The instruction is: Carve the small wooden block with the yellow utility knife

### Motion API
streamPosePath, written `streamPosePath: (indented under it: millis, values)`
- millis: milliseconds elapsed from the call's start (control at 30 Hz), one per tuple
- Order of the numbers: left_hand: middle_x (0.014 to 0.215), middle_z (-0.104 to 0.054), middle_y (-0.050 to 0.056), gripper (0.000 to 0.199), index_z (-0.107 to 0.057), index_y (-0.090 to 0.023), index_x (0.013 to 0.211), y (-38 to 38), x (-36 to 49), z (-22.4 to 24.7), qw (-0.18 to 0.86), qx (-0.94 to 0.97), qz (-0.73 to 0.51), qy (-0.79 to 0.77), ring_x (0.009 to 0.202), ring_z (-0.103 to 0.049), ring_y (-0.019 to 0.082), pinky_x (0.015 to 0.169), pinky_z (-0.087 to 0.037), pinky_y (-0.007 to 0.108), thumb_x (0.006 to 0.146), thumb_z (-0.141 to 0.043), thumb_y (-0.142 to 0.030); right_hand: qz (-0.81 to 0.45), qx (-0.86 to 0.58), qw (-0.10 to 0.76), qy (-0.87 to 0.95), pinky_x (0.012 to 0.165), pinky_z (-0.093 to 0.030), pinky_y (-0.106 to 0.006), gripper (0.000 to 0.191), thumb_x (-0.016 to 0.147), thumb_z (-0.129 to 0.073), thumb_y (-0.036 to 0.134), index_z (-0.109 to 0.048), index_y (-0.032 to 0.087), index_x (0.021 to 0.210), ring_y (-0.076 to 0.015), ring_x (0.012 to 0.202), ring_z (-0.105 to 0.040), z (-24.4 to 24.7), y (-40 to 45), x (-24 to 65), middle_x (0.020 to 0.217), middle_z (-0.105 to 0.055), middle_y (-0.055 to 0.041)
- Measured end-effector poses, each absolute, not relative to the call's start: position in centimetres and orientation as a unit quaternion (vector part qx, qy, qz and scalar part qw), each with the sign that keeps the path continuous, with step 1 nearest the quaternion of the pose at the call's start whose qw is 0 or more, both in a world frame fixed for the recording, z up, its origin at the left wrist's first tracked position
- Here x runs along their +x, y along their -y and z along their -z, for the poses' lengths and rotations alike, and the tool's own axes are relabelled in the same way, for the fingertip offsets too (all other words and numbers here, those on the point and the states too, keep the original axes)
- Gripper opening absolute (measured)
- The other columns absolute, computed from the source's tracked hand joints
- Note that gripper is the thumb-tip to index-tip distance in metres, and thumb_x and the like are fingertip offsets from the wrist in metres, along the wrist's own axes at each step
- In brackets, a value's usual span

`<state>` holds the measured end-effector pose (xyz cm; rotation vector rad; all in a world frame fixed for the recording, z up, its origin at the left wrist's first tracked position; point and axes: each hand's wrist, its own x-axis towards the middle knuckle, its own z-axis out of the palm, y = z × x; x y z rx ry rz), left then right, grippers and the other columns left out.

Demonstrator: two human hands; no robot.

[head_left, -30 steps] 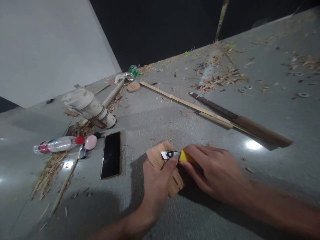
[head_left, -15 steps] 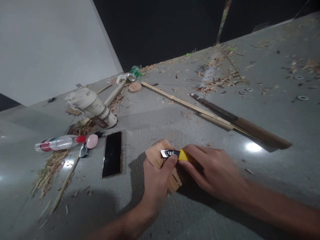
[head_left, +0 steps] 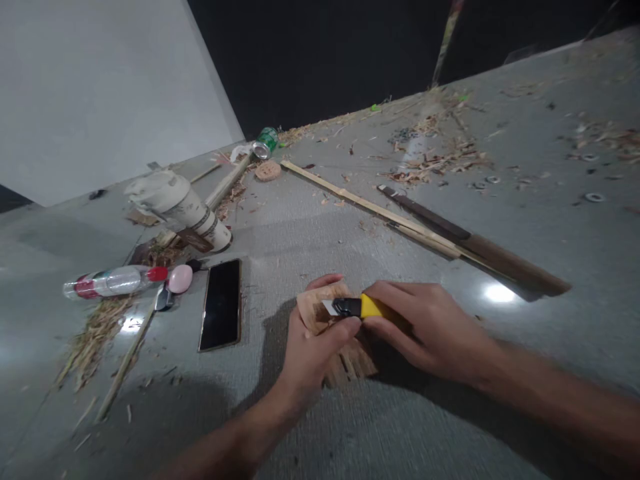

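Observation:
My left hand [head_left: 309,350] is closed round a small block of light wood [head_left: 311,308] with notches cut along its lower end. Its thumb lies across the wood and reaches the front of a yellow and black utility knife [head_left: 371,307]. My right hand [head_left: 425,323] grips the knife's yellow handle, and the blade points left onto the face of the wood. Part of the block is covered by the left thumb and fingers. Left of the hands, a black phone [head_left: 221,305] lies flat on the grey surface [head_left: 285,233].
Long wooden strips [head_left: 365,203] and a dark blade with a brown handle [head_left: 505,257] lie to the right. At the left are a white tumbler [head_left: 185,210], a plastic bottle [head_left: 115,281] and a pink oval object [head_left: 180,279]. A green can [head_left: 265,143] and wood shavings [head_left: 440,163] lie farther back.
The wood has turned in my left hand, so more of its face and notched end shows. The knife blade is still against it. The view has shifted slightly.

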<state>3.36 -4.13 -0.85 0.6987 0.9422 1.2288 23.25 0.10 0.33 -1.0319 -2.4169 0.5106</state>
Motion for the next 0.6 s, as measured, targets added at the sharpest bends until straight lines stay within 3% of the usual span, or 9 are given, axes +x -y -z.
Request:
streamPosePath:
  millis: [267, 467, 600]
  values:
    - [0.091, -0.076, 0.003, 0.063, -0.052, -0.023, 0.141, 4.2, 3.5, 0.9, 0.699, 0.273, -0.517, -0.413, 0.075, -0.079, 0.022, 0.074, -0.068, 0.037, 0.087, -0.084, -0.031, -0.222, -0.449, 0.25, 0.828, 0.056, -0.033, -0.03, 0.033, 0.11, -0.046, 0.045, -0.053, 0.024, 0.087, -0.015, 0.057, -0.053, 0.1, -1.0, 23.7, 0.066, -0.057, 0.0029]
    - [0.09, -0.074, 0.002, 0.061, -0.052, -0.024, 0.14, 4.2, 3.2, 0.6, 0.699, 0.259, -0.519, -0.417, 0.074, -0.078, 0.023, 0.07, -0.067, 0.036, 0.088, -0.081, -0.032, -0.23, -0.444, 0.236, 0.833, 0.057, -0.033, -0.03, 0.034, 0.109, -0.048, 0.05, -0.054, 0.024, 0.087, -0.0156, 0.059, -0.055, 0.2, -1.1, 23.8, 0.067, -0.059, 0.0024]
    - [0.101, -0.072, 0.002, 0.058, -0.057, -0.026, 0.138, 4.2, 2.9, 0.5, 0.686, 0.282, -0.524, -0.417, 0.081, -0.074, 0.017, 0.076, -0.063, 0.029, 0.086, -0.083, -0.028, -0.206, -0.411, 0.218, 0.861, 0.057, -0.032, -0.031, 0.037, 0.109, -0.048, 0.053, -0.056, 0.023, 0.088, -0.0162, 0.061, -0.056, 0.0, -1.0, 23.9, 0.072, -0.063, 0.0003]
